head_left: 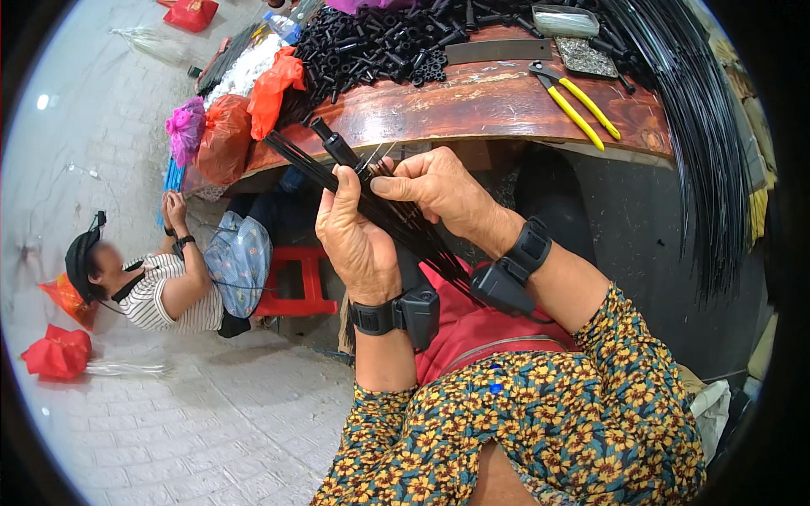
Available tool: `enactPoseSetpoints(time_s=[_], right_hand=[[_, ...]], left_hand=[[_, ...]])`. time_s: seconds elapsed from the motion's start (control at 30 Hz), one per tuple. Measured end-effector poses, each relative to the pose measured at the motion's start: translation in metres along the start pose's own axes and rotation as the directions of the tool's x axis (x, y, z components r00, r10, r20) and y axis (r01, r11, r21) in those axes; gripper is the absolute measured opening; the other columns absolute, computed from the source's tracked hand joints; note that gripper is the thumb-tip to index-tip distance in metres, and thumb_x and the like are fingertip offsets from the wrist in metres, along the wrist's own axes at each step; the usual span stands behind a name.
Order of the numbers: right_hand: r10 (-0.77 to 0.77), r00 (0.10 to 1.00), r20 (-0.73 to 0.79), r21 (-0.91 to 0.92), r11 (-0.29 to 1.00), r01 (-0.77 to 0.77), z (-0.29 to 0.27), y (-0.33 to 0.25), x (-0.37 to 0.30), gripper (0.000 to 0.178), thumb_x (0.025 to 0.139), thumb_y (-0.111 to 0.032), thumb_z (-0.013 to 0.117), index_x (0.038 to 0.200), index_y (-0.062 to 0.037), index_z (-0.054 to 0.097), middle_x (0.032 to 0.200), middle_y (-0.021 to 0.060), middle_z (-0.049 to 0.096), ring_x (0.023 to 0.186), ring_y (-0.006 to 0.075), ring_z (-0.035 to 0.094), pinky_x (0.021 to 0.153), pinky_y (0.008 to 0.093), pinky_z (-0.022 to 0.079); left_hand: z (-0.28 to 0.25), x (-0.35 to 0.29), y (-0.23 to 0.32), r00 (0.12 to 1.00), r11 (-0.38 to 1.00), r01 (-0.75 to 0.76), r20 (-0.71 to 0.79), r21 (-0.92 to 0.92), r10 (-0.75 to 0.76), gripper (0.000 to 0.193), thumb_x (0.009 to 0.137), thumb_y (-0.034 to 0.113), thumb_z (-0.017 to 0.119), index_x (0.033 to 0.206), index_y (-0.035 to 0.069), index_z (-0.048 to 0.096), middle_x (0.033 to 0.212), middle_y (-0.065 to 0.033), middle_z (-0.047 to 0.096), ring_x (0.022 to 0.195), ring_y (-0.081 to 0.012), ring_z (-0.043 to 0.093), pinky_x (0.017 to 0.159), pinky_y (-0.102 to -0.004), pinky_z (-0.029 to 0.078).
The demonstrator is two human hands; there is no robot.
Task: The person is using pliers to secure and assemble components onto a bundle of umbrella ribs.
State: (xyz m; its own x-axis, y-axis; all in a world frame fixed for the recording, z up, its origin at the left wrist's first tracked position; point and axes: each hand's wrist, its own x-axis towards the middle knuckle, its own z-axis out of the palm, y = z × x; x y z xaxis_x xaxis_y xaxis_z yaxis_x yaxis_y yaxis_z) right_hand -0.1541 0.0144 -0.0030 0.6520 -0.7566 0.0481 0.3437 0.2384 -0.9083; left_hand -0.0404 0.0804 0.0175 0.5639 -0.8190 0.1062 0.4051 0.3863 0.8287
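Note:
My left hand [359, 236] is closed around a bundle of thin black rods [426, 249], which slants from the table edge down toward my lap. A black plastic tube-shaped piece [337, 145] sticks up from the same grip, beside the rods' upper ends. My right hand [447, 190] comes in from the right, with thumb and forefinger pinched together at the rods beside that piece. Thin pale wire-like ends [381, 153] show just above the pinch. Exactly what the right fingertips grip is partly hidden.
A shiny wooden table [489, 99] carries a heap of black plastic parts [380, 42], a flat metal strip [498, 51], yellow-handled pliers [578, 105] and a box of small metal pieces [588, 57]. Long black rods [692, 126] hang at right. Another person [169, 287] works at left near a red stool [299, 282].

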Motion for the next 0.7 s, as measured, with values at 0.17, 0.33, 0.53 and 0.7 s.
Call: enactPoseSetpoints(time_s=[0.17,0.33,0.53,0.7], right_hand=[[0.012,1.0,0.02,0.052,0.999,-0.013,0.0,0.0,0.001,0.03,0.079,-0.03,0.077,0.07,-0.0033,0.068,0.056,-0.0029,0.055,0.042,0.0022,0.043,0.036,0.0188,0.029],[-0.004,1.0,0.005,0.037,0.999,0.004,0.0,-0.002,0.0,0.032,0.079,-0.031,0.078,0.067,-0.0038,0.067,0.057,-0.0038,0.055,0.041,0.0019,0.041,0.036,0.0183,0.03],[-0.018,1.0,-0.02,-0.028,0.999,0.017,0.001,0.0,-0.003,0.035,0.079,-0.035,0.077,0.065,-0.0054,0.065,0.056,-0.0044,0.054,0.042,0.0017,0.042,0.037,0.0177,0.03],[-0.087,0.994,-0.06,-0.005,0.996,0.087,0.008,0.0,-0.005,0.03,0.081,-0.025,0.076,0.068,0.0001,0.068,0.059,-0.002,0.059,0.054,0.0023,0.05,0.047,0.0216,0.04]], left_hand=[[0.001,-0.001,0.001,1.0,1.0,0.01,0.002,0.0,-0.01,0.027,0.093,0.019,0.062,0.11,-0.001,0.056,0.097,-0.0156,0.066,0.091,-0.0252,0.065,0.084,-0.0371,0.053],[0.001,-0.002,0.002,1.0,0.995,0.002,0.022,0.099,-0.004,0.028,0.095,0.022,0.06,0.105,-0.003,0.058,0.097,-0.0175,0.066,0.089,-0.0241,0.066,0.081,-0.0341,0.054],[0.014,-0.007,0.012,0.999,0.987,-0.003,0.042,0.161,-0.003,0.025,0.093,0.02,0.063,0.097,-0.004,0.06,0.088,-0.0137,0.067,0.078,-0.0212,0.067,0.072,-0.0314,0.056],[0.02,-0.001,0.017,0.997,0.966,-0.074,0.056,0.248,0.062,0.013,0.091,0.008,0.065,0.094,-0.004,0.062,0.087,-0.0111,0.067,0.071,-0.0159,0.065,0.063,-0.0255,0.053]])
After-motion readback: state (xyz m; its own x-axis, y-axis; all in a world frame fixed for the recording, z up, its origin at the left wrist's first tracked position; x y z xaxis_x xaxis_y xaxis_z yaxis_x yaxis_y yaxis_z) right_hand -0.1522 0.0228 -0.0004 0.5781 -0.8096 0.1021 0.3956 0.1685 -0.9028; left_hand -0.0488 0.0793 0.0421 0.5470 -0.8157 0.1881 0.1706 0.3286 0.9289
